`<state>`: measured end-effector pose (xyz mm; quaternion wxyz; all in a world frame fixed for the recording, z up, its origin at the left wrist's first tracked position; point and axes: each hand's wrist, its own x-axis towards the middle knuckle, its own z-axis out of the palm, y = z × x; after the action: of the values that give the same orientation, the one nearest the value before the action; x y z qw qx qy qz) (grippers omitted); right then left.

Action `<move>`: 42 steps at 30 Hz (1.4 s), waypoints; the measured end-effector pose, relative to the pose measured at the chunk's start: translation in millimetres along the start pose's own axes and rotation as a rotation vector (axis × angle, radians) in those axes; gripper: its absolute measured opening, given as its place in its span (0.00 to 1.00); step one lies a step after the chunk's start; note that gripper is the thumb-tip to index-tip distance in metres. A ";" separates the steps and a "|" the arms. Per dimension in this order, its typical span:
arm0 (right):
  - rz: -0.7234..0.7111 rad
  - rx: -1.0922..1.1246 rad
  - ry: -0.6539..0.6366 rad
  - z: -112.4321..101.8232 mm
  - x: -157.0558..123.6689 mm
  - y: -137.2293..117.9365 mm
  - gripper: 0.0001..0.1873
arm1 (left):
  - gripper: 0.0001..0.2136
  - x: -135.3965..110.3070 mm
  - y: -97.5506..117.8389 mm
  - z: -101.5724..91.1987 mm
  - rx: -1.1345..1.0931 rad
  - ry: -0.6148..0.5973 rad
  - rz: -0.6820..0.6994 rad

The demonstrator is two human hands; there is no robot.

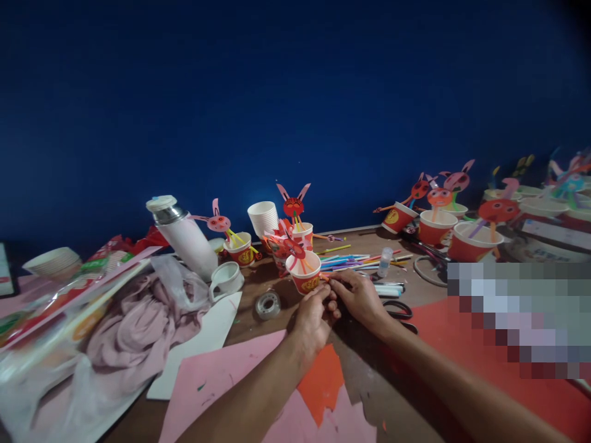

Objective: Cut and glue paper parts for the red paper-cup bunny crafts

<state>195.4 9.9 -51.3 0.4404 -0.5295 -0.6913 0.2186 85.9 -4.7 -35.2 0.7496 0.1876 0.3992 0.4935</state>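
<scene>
A red-and-white paper cup stands in front of me, with a red paper face with ears rising from it. A short orange straw sticks out of its right side. My left hand is closed at the cup's lower right, fingers curled and pinching near the straw's end. From the right, my right hand pinches at the same spot, and the fingertips of both hands meet there. The fingers partly hide what lies between them. Below my hands lies a torn orange paper piece on pink paper.
A tape roll and a white mug lie to the left, before a leaning thermos. Coloured straws, markers and black scissors are on the right. Several finished-looking cup figures line the back. Red paper covers the right.
</scene>
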 end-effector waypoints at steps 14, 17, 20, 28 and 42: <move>-0.183 -0.281 0.046 -0.6 -1.4 0.1 0.10 | 0.07 -0.1 5.8 0.1 -0.086 0.016 -0.102; -0.201 -0.369 0.058 -1.2 -1.1 -2.0 0.11 | 0.06 -0.7 5.4 -0.5 -0.079 0.001 -0.111; -0.211 -0.459 0.056 -1.4 -0.6 -3.6 0.11 | 0.06 -2.2 5.8 0.2 -0.069 -0.010 -0.119; -0.195 -0.594 0.030 -2.3 1.7 -5.1 0.10 | 0.08 -6.9 8.0 3.7 -0.041 0.000 -0.130; -0.142 -0.597 -0.034 -6.2 2.7 -7.8 0.09 | 0.04 -10.8 8.9 4.7 0.076 -0.027 -0.048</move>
<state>196.2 8.7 -41.1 0.2677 -0.5823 -0.7675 -0.0165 82.3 -9.9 -21.8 0.7590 0.2132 0.4118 0.4570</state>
